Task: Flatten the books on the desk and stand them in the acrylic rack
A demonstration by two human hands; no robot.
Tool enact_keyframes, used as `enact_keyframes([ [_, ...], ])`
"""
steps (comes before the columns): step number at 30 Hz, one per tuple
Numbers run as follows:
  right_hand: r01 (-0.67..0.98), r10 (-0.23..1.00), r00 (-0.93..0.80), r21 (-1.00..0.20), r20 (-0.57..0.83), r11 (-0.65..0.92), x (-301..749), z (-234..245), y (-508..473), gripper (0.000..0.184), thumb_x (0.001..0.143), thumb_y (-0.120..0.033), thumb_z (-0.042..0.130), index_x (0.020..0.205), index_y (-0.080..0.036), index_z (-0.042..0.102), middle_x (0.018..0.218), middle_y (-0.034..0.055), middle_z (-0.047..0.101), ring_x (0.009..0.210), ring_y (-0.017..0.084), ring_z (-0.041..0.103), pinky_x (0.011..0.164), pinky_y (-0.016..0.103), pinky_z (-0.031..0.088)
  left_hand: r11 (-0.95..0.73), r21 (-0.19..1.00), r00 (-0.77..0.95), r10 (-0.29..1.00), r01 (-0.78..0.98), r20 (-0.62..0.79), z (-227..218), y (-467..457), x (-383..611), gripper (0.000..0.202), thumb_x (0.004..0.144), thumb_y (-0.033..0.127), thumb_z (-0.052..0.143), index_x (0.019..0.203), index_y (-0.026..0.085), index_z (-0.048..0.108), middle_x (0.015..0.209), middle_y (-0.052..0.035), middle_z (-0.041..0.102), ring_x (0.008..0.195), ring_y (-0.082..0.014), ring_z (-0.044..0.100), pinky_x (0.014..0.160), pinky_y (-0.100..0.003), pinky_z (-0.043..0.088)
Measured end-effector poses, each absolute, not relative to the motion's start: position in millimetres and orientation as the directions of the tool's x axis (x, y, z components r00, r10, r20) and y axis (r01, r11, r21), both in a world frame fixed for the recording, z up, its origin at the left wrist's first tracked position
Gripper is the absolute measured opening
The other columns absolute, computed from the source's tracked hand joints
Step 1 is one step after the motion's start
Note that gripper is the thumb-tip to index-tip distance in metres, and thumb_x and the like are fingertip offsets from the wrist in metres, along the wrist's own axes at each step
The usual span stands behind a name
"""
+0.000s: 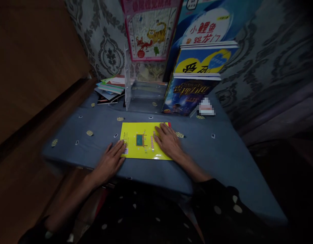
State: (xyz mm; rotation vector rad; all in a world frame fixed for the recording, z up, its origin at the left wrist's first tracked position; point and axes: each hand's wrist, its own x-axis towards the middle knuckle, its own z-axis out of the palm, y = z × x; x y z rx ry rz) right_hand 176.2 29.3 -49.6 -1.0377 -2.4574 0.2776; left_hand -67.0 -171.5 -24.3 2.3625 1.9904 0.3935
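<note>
A bright yellow book (137,149) lies flat and sideways on the cloth-covered table, with a small green chalkboard drawn on its cover. My left hand (112,157) rests on its left edge, fingers stretched out and lying flat. On the right part of the cover lies my right hand (169,140), palm down with its fingers extended, covering some of the print. Just beyond the yellow book stands a clear acrylic book rack (143,105), with a pink-bordered book (150,34) in its upper left part.
Several upright books fill the rack's right side, including a dark blue one (189,95), a yellow-and-blue one (207,59) and a large blue one (209,27). A loose pile of books (112,88) lies left of the rack. Patterned curtain (108,44) hangs behind the table (212,159).
</note>
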Motion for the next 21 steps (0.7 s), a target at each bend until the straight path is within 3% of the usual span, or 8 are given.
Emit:
enact_keyframes([
  [7,0.474,0.57,-0.704,-0.317,0.424,0.821,179,-35,10,0.035,0.102,-0.027,0.041,0.122,-0.017,0.068,0.126,0.0157,0.069,0.125,0.03,0.059,0.109,0.053,0.045,-0.193,0.248,0.163,0.977,0.949,0.139,2,-144,-77,0.043,0.103,0.04,0.043,0.136,0.019,0.059,0.145,-0.0146,0.056,0.133,-0.0288,0.054,0.112,-0.048,0.042],
  [13,0.507,0.625,-0.683,-0.369,0.379,0.779,179,-47,-11,0.039,0.1,-0.026,0.042,0.133,-0.015,0.06,0.144,0.0192,0.056,0.14,0.033,0.046,0.114,0.057,0.042,-0.081,0.262,0.078,0.997,0.962,0.022,8,-77,-98,0.059,0.099,0.045,0.044,0.148,0.011,0.045,0.156,-0.0201,0.042,0.143,-0.0346,0.042,0.115,-0.049,0.037],
  [21,0.455,0.633,-0.66,-0.456,0.405,0.765,185,-44,-17,0.042,0.096,-0.031,0.053,0.135,-0.017,0.058,0.144,0.0203,0.055,0.144,0.033,0.042,0.115,0.058,0.04,-0.13,0.264,0.116,0.991,0.956,0.069,-1,-48,-104,0.061,0.091,0.051,0.052,0.139,0.014,0.054,0.135,-0.018,0.059,0.125,-0.036,0.054,0.105,-0.049,0.044],
])
